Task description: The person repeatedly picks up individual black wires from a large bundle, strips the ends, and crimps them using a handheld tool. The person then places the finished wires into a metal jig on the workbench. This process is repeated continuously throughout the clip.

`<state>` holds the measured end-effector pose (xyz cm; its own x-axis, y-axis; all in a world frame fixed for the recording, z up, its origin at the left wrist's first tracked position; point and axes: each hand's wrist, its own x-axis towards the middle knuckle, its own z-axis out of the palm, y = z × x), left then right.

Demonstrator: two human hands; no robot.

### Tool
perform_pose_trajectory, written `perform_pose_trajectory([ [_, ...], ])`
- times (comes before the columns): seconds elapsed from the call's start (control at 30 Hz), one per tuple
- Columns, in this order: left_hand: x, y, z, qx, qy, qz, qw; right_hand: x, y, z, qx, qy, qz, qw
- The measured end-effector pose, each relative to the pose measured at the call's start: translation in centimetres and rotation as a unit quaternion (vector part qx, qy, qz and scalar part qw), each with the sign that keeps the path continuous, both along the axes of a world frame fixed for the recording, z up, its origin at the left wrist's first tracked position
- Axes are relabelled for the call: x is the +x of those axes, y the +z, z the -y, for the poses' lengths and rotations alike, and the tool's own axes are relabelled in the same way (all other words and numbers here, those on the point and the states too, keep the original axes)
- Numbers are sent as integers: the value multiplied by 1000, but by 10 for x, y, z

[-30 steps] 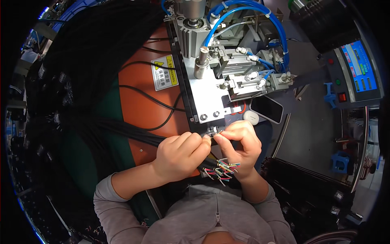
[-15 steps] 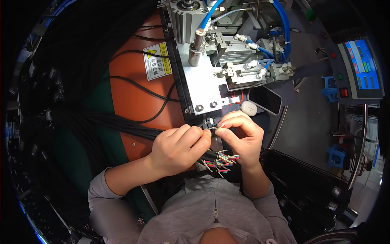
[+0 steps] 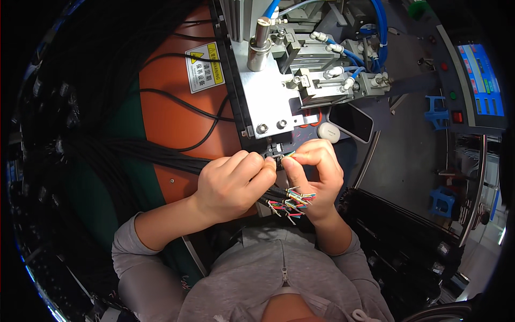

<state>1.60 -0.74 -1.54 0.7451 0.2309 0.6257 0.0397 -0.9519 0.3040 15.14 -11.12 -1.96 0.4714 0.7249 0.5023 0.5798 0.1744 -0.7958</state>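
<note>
My left hand (image 3: 232, 185) is closed in a fist-like grip on the end of a black cable, most of which its fingers hide. Close to its right, my right hand (image 3: 320, 174) pinches thin wires (image 3: 284, 156) between thumb and forefinger; a green and a pale one show. Both hands meet just in front of the small dark metal fixture (image 3: 274, 149) below the machine's bright plate (image 3: 270, 104). Beneath them, a bundle of stripped wire ends (image 3: 292, 204) in red, white, yellow and blue fans out from several black cables.
Black cables (image 3: 161, 155) run left over an orange and green surface (image 3: 177, 123). Pneumatic cylinders (image 3: 322, 88) with blue hoses (image 3: 382, 32) stand ahead. A phone (image 3: 351, 122) and a round white case (image 3: 328, 132) lie right of the plate. A control screen (image 3: 482, 80) is at far right.
The view has shifted slightly, with the machine higher in the picture. My right fingers have turned the wires, and a green one now shows at the pinch. The left hand keeps its grip.
</note>
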Motion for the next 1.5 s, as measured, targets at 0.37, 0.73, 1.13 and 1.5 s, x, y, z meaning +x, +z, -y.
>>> perform_pose_trajectory([
  [0.37, -3, 2, 0, 55, -25, -59, 996, 25, -9, 12, -122, 88, -165, 975],
  [0.73, -3, 6, -2, 83, -25, -25, 996, 24, 5, 4, -161, 73, -144, 974],
  [1.13, 0, 3, -1, 46, -29, -61, 997, 29, -2, 6, -166, 87, -150, 971],
  [1.5, 4, 12, 9, 38, 42, -169, 984, 18, -12, -4, -136, 30, 66, 988],
])
